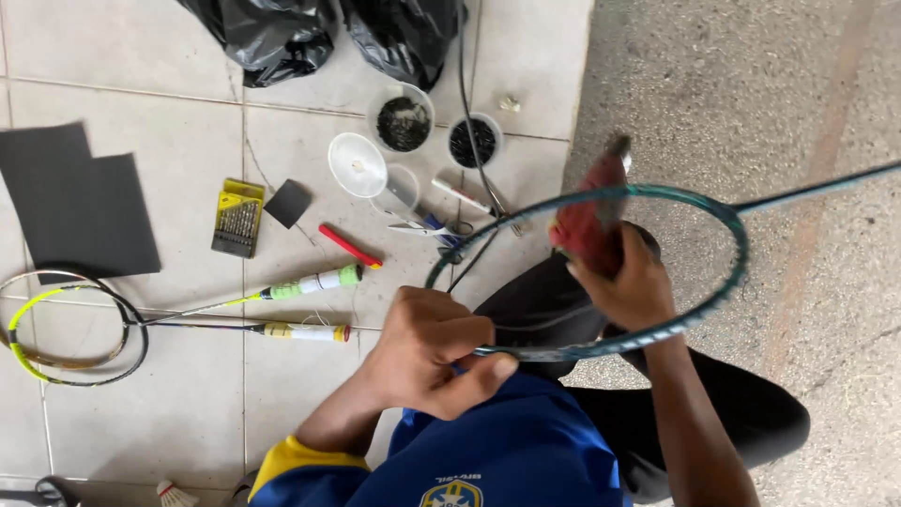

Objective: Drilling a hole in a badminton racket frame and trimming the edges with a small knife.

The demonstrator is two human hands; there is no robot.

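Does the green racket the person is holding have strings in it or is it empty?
Empty. The teal racket frame shows dark trousers and floor straight through its hoop. The left hand grips its rim; the right hand presses a red cloth on it.

The person wears a blue shirt (pixel 507 455) with a yellow sleeve cuff (pixel 296 457), a chest badge (pixel 450 493), and black trousers (pixel 741 413).

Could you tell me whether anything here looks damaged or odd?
The teal badminton racket frame held by the left hand and right hand has no strings; a red cloth is pressed against it.
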